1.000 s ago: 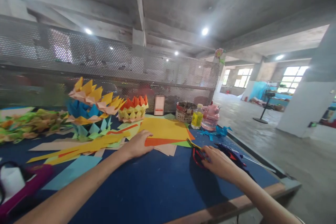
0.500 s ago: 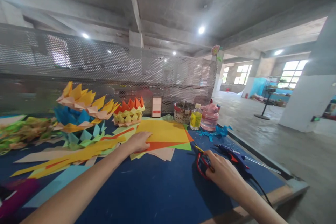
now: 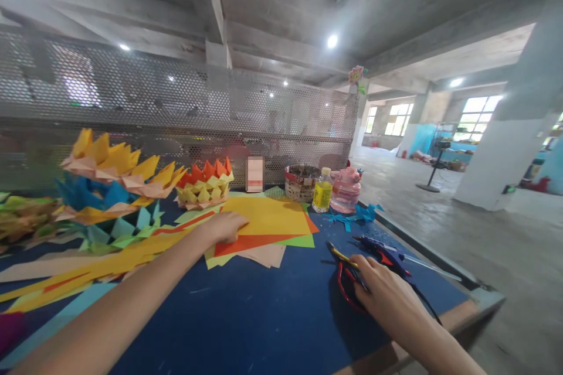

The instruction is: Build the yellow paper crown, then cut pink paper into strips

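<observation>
My left hand point(image 3: 227, 226) is at the left edge of a yellow paper sheet point(image 3: 268, 215), its fingers curled onto that edge. Under the yellow sheet, orange paper point(image 3: 259, 241), green paper point(image 3: 303, 241) and pale pink paper point(image 3: 270, 256) fan out. My right hand point(image 3: 373, 281) is closed around red-handled scissors point(image 3: 343, 290), low over the blue tabletop point(image 3: 246, 310). A slim yellow stick point(image 3: 343, 256), like a pencil, shows along the same fingers. Part of the scissors is hidden by the hand.
Folded-paper crowns point(image 3: 116, 167) and yellow strips point(image 3: 97, 266) lie left. A woven basket point(image 3: 302, 183), a yellow-labelled bottle point(image 3: 322, 192) and a pink jug point(image 3: 346, 190) stand at the back. A blue glue gun point(image 3: 382, 252) with its cord lies right, near the table edge.
The view has turned slightly right, so the table things appear further left. My left hand stays at the yellow sheet's edge. The scissors in my right hand have shifted slightly, showing more of the yellow stick.
</observation>
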`<action>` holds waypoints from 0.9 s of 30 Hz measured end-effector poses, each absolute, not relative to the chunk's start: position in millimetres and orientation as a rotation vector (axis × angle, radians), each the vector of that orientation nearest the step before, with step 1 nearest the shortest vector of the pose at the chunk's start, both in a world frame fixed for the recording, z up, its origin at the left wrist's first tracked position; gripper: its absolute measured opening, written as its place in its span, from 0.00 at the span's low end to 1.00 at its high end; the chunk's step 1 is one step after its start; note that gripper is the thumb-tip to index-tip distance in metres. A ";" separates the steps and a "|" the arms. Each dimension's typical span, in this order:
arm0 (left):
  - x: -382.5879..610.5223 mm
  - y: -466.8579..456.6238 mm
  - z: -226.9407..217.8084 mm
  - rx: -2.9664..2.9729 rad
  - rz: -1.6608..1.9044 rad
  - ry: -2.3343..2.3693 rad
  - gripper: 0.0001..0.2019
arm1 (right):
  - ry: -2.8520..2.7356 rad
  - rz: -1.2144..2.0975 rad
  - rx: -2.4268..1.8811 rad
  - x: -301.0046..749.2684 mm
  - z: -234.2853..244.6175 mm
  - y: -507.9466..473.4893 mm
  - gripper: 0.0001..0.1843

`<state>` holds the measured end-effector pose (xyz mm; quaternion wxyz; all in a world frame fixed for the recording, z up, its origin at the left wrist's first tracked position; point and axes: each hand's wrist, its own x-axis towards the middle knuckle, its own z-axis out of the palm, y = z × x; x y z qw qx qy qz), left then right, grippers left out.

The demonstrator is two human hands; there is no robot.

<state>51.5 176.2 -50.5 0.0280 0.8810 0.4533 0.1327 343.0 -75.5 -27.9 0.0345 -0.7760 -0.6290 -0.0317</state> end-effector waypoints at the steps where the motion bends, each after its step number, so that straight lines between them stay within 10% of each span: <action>1: 52.7 174.8 -51.7 2.728 0.380 1.402 0.15 | -1.943 -0.148 -2.370 341.3 -26.4 -74.4 0.20; 22: 16.3 128.4 -18.3 2.703 0.484 1.720 0.12 | -2.349 -0.462 -1.665 237.4 -6.0 15.0 0.06; 27: -0.9 100.5 -18.5 2.659 0.547 1.751 0.13 | -2.170 -0.622 -1.551 225.8 8.4 37.8 0.18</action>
